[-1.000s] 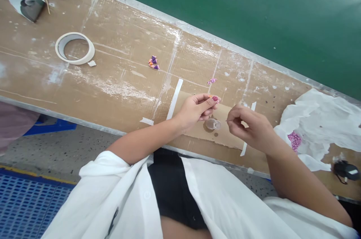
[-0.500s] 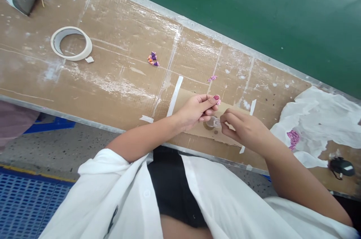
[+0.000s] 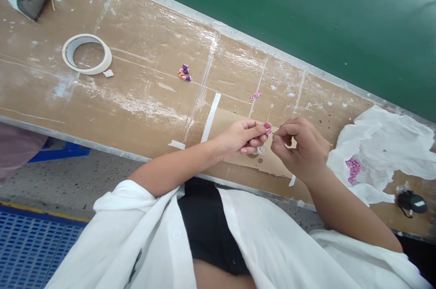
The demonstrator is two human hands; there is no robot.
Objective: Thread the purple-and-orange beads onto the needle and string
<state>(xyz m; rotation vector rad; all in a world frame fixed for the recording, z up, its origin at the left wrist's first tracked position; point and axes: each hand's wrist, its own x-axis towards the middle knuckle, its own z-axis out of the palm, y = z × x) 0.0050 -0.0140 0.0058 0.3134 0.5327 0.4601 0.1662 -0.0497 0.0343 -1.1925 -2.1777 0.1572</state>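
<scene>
My left hand (image 3: 247,137) is closed, its thumb and forefinger pinching a small pink piece (image 3: 269,132) at their tips. Just to its right, my right hand (image 3: 301,146) is closed in a pinch facing that piece; whatever sits between its fingertips is too small to make out. Below the hands a small clear dish (image 3: 261,149) rests on a brown cardboard sheet (image 3: 231,121), partly hidden by my left hand. Beyond them lies a little cluster of pink beads (image 3: 255,96). Farther left is a group of small purple and orange pieces (image 3: 185,72).
A masking tape roll (image 3: 87,54) lies on the left of the cardboard-covered table (image 3: 143,21). Crumpled white sheeting (image 3: 384,139) with a heap of pink bits (image 3: 353,170) is at the right, near a black object (image 3: 411,201). White tape strips (image 3: 211,117) edge the sheet.
My right hand has risen from beside the clear dish to the fingertips of my left hand. My left hand has shifted slightly right and down, still pinching the pink piece.
</scene>
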